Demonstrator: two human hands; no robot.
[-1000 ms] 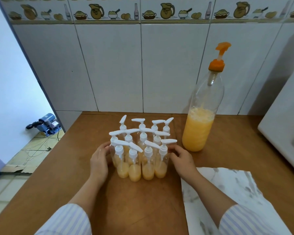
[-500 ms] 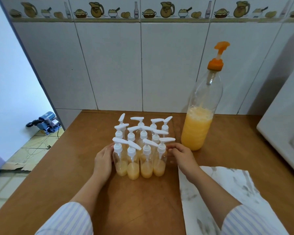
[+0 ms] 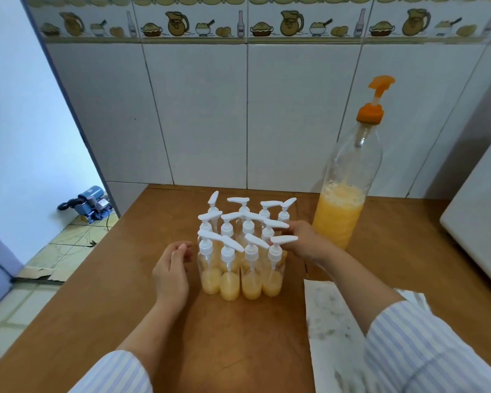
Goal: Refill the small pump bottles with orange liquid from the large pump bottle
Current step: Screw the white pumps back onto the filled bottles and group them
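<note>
left hand (image 3: 172, 269) loosely curled, holding nothing, just beside the cluster's left flank | small pump bottles (image 3: 245, 251) bunched mid-table, part filled | right hand (image 3: 301, 241) reaches a right-side bottle, grip unclear: we lift one straight up, sparing neighbours | large pump bottle (image 3: 345, 191) upright, far right

On the table (image 3: 102, 302), the small pump bottles (image 3: 240, 251) stand packed together in rows near the middle. The large pump bottle (image 3: 346, 194) stands upright to their right and slightly behind, near the tiled wall (image 3: 210, 114). The left hand (image 3: 172, 272) sits just left of the cluster; the right hand (image 3: 302, 241) is at its right side, between the cluster and the large bottle. A sheet of paper (image 3: 335, 330) lies on the table at front right, under the right forearm. Left of the table, a machine (image 3: 88, 204) sits on the floor.
</note>
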